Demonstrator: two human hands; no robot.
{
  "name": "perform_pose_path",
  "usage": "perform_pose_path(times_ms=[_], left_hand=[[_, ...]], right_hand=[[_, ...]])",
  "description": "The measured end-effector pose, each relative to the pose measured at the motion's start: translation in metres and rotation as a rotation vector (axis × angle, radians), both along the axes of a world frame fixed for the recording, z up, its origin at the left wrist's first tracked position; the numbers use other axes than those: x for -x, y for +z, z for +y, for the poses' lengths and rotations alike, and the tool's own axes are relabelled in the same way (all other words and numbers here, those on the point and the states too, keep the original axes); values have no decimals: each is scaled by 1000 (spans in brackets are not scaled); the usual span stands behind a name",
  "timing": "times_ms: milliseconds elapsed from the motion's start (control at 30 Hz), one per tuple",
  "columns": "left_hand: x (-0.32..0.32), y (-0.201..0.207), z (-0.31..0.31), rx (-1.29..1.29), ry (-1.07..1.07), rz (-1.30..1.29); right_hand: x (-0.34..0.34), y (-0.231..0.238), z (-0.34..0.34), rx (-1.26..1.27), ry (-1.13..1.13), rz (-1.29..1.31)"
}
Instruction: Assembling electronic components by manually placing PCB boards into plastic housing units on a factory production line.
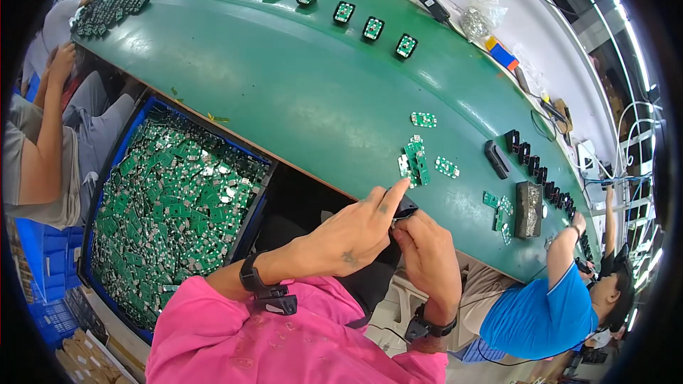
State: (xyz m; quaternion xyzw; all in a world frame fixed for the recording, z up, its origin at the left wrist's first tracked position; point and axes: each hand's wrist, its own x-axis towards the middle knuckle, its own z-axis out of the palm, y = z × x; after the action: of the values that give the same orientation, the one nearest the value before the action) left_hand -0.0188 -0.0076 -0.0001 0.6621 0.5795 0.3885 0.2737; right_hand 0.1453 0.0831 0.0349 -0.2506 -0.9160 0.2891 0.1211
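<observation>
Both my hands meet just off the near edge of the green table, around a small black plastic housing [405, 209]. My right hand [432, 254] is closed on it, thumb and fingers bent round its lower part. Against its left side is my left hand [352, 231], index finger stretched along the top and the other fingers curled in; its thumb is hidden. Past that fingertip lies a small pile of green circuit boards [417, 160]. Single boards lie close by, one farther back [423, 119] and one to the right [447, 167].
A blue-lined bin [263, 203] heaped with circuit boards stands at my left. Black housings with boards [343, 12] line the table's far side. At right are a black housing [496, 159], a worn block [528, 210] and a co-worker in blue [544, 309]. Another person sits left.
</observation>
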Motion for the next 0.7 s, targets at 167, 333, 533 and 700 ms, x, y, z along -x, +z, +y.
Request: perform_pose_path(times_ms=[167,333,533,700], left_hand=[[0,-8,4,-73,6,67],[-2,-12,5,-24,67,74],[-1,-15,0,12,179,26],[-22,-45,31,-123,32,-505]], right_hand=[[4,-9,-1,23,-61,96],[15,-12,-13,-9,-154,103],[28,-26,-17,-69,-155,182],[-9,-61,-2,-33,-619,385]])
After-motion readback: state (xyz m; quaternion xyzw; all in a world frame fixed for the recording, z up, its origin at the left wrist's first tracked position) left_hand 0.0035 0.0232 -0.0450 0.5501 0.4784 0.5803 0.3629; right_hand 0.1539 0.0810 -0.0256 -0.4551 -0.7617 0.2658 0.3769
